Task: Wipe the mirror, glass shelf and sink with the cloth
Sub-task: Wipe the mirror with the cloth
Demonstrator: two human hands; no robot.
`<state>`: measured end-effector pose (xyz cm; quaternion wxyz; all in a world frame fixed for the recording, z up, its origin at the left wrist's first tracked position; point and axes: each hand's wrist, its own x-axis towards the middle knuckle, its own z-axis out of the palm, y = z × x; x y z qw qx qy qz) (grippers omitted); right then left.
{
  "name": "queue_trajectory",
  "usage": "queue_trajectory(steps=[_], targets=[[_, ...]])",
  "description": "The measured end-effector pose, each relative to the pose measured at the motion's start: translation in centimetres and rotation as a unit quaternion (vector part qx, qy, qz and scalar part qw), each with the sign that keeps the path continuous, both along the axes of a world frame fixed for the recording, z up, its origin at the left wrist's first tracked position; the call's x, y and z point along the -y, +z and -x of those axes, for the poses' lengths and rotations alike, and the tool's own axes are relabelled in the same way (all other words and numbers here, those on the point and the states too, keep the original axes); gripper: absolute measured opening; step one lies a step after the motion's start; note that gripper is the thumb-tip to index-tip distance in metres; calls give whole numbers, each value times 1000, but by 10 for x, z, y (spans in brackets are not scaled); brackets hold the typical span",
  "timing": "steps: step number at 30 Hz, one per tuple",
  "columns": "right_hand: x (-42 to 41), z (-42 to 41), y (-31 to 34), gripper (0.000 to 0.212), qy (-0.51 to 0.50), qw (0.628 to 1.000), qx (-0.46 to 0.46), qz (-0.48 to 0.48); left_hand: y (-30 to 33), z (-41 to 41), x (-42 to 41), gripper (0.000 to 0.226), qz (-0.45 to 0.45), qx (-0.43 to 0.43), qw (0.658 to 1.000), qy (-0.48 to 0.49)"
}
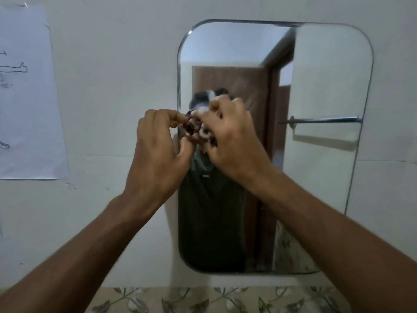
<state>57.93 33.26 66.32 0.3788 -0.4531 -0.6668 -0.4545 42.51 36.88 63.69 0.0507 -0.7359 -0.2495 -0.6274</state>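
Dark-and-white patterned cloth (197,129) is bunched and pinched between the fingers of the left hand (158,150) and right hand (232,141), held up before the mirror (316,86). Judged step: cloth being readied; pressing it to the glass behind comes next. White wall, taped paper sheet (29,98) well left, leaf-patterned tiles (203,301) below.

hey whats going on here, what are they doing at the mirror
A person stands facing a wall mirror with both arms raised. The left hand and right hand together hold a small bunched cloth, dark with pale patches, up at the mirror's left edge. Both hands have a grip on it, seemingly bunching or adjusting it. A sheet of paper with drawings hangs on the wall to the left. No glass shelf or sink is in view.
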Motion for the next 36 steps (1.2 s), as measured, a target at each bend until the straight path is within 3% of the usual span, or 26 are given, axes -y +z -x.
queue_trajectory(steps=[4, 8, 11, 13, 18, 26, 29, 34, 36], targets=[[5, -18, 1, 45, -6, 1000, -10, -13, 5, -7, 2, 28, -9, -9, 1000, -8], [28, -73, 39, 41, -11, 974, -195, -115, 10, -9, 2, 27, -9, -19, 1000, -18], [41, -93, 39, 40, -23, 953, -263, -148, 8, -12, 2, 24, -4, -19, 1000, -15], [39, -84, 17, 41, -14, 963, -245, -116, 6, -18, 3, 27, 0, -19, 1000, -19], [26, -59, -54, 50, -36, 997, -63, 7, -1, -33, 10, 29, -15, -23, 999, -46], [40, -87, -21, 41, -15, 964, -239, -119, -13, -22, 3, 28, -4, -29, 999, -25], [32, -69, -27, 43, -13, 974, -207, -93, -22, -16, 2, 30, 17, -30, 999, -21], [18, -34, -70, 52, -48, 998, -44, 26, -37, -13, 3, 30, 35, -29, 999, -14], [17, -37, -70, 53, -40, 998, -38, 26, -41, -11, 3, 31, 42, -24, 999, -13]])
